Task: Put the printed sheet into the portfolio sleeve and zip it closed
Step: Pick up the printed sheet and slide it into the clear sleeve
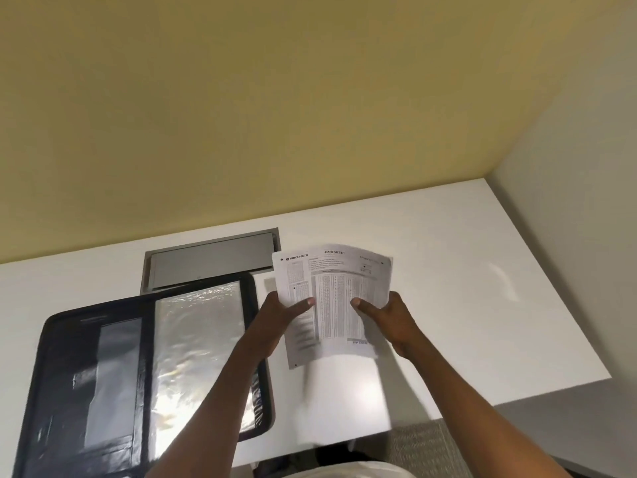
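I've got the printed sheet (336,291) up off the white desk (465,270), just right of the open portfolio (69,357); my left hand (282,315) and right hand (389,319) each pinch a side edge, thumbs on top. I'd keep it flat, carry it left and feed one edge squarely into the clear sleeve (196,339); can't tell where its mouth is.

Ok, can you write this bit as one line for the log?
step: sheet held above desk | left hand: pinches sheet | right hand: pinches sheet | folder: open, flat
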